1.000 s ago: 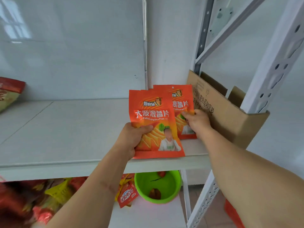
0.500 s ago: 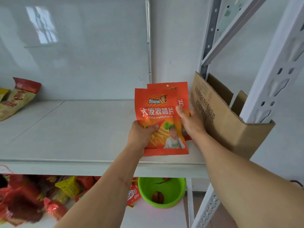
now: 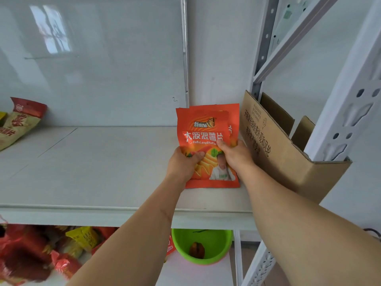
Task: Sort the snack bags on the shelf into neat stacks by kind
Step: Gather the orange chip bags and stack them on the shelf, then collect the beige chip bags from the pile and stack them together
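Observation:
Two orange chip bags stand almost overlapped on the right end of the white shelf (image 3: 92, 166). The front orange bag (image 3: 203, 129) covers most of the rear orange bag (image 3: 234, 116), whose top and right edge stick out behind it. My left hand (image 3: 182, 164) grips the front bag's lower left side, thumb on its face. My right hand (image 3: 234, 154) clasps the right edges of both bags, thumb pressed on the front bag. The bags' bottom edge rests on the shelf.
A cardboard box (image 3: 274, 153) stands right beside the bags against the white shelf post (image 3: 346, 112). A beige and red snack bag (image 3: 19, 122) leans at the shelf's far left. Below, a pile of mixed snack bags (image 3: 41, 256) and a green bucket (image 3: 203, 244).
The front bag has slid right and back until it nearly covers the rear bag. My right hand moved from the rear bag's face to clasp both bags' right edge.

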Action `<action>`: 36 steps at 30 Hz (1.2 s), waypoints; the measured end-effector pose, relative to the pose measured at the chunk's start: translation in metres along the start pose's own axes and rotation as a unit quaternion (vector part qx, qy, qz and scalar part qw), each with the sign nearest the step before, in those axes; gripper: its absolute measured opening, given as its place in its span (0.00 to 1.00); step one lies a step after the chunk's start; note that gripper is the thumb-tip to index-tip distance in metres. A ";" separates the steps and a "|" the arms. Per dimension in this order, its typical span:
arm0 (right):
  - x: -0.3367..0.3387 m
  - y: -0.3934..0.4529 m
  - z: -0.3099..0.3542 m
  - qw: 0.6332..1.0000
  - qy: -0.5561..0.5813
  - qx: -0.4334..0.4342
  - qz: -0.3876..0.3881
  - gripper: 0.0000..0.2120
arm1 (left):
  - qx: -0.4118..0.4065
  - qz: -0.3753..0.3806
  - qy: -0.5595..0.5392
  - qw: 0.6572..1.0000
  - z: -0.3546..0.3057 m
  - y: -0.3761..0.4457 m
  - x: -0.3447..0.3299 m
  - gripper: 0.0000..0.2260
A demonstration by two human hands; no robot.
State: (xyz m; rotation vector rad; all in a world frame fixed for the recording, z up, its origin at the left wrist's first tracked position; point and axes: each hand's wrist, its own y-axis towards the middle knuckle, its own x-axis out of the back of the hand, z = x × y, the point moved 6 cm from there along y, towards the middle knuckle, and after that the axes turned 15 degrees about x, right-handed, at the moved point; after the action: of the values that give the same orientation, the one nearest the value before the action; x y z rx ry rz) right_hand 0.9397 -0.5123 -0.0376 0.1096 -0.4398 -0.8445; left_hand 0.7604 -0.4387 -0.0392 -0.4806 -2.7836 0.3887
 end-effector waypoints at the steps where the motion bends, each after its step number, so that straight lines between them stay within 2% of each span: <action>1: -0.001 0.003 -0.001 1.000 -0.005 -0.002 -0.002 0.30 | 0.000 -0.005 0.008 1.000 -0.002 0.000 0.000 0.22; 4: 0.001 0.005 0.002 0.999 -0.039 -0.010 -0.020 0.39 | -0.008 -0.019 0.028 0.999 -0.005 0.000 0.002 0.23; 7: 0.008 0.002 0.016 0.987 -0.151 0.012 -0.055 0.43 | -0.022 -0.042 0.040 0.998 -0.004 -0.003 0.007 0.24; 11: 0.009 -0.012 0.044 0.937 -0.319 0.130 -0.066 0.34 | -0.025 -0.092 0.090 0.991 0.001 -0.010 0.026 0.34; 14: -0.004 -0.026 0.062 0.886 -0.401 0.231 -0.044 0.26 | -0.058 -0.144 0.158 0.975 0.003 -0.018 0.048 0.28; 17: -0.028 -0.046 0.081 0.825 -0.435 0.360 -0.014 0.17 | -0.109 -0.207 0.271 0.934 0.007 -0.031 0.074 0.20; 20: -0.063 -0.071 0.098 0.770 -0.444 0.455 0.051 0.11 | -0.182 -0.261 0.400 0.860 0.011 -0.041 0.097 0.17; 24: -0.116 -0.104 0.121 0.724 -0.439 0.513 0.141 0.11 | -0.254 -0.312 0.504 0.765 0.023 -0.043 0.143 0.08; 26: -0.144 -0.118 0.134 0.716 -0.436 0.520 0.165 0.12 | -0.259 -0.332 0.533 0.734 0.030 -0.041 0.174 0.02; 27: -0.158 -0.125 0.141 0.714 -0.433 0.522 0.174 0.13 | -0.263 -0.342 0.543 0.721 0.032 -0.041 0.191 0.04; 29: -0.189 -0.138 0.154 0.712 -0.428 0.524 0.187 0.15 | -0.260 -0.346 0.561 0.706 0.035 -0.040 0.225 0.04; 36: -0.306 -0.174 0.205 0.721 -0.415 0.512 0.212 0.15 | -0.247 -0.362 0.567 0.698 0.051 -0.033 0.364 0.11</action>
State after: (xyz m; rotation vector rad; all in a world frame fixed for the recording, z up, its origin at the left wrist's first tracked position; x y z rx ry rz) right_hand 0.5551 -0.3841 -0.0004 0.6440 -1.7088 -0.0427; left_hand 0.4060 -0.3478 0.0092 0.2740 -1.5543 -0.6599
